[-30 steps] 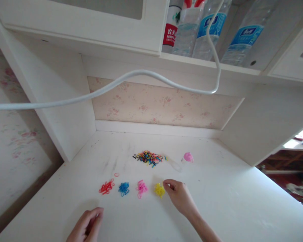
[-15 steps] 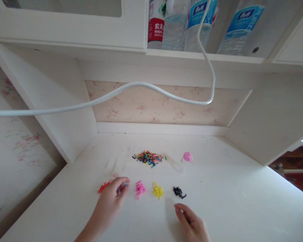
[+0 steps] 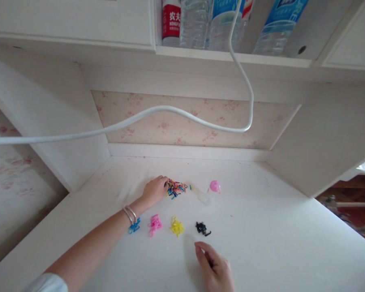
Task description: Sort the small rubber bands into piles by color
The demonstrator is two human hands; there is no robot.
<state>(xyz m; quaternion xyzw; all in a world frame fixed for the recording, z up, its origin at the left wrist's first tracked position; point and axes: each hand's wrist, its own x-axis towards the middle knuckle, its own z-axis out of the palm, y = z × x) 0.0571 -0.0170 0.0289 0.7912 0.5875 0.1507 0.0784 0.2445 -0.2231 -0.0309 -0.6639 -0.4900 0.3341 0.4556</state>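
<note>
Left sleeve: a pale cuff (image 3: 47,282) at the near left edge, with the bare forearm reaching diagonally far and to the right.
Right hand: the right hand (image 3: 215,267) is at the near side of the white desk (image 3: 270,247), fingers curled, thumb and forefinger tips close together; whether they touch or pinch anything, I cannot tell.
Black bands: a small heap of black elastic bands (image 3: 201,228) just beyond the right hand, rightmost in a row of sorted heaps.
Yellow bands: a heap of yellow elastic bands (image 3: 177,227) left of the black one, well apart from it.
Pink bands: a heap of pink elastic bands (image 3: 154,225) next to the left.
Blue bands: blue elastic bands (image 3: 134,227) farther left, partly covered by the left wrist.
Bracelets: two silvery bangles (image 3: 130,214) around that wrist.
Left hand: the left hand (image 3: 154,190), well apart from the right, has its fingertips at the left edge of the mixed pile; their grip is hidden, so I cannot tell whether they hold a band.
Mixed pile: multicoloured elastic bands (image 3: 175,189) at the far middle of the desk.
Pink object: a rounded pink piece (image 3: 215,186) to the pile's right.
Cable: a white cable (image 3: 164,108) crosses before the floral wallpaper (image 3: 162,127).
Shelf: plastic bottles (image 3: 194,24) above.
</note>
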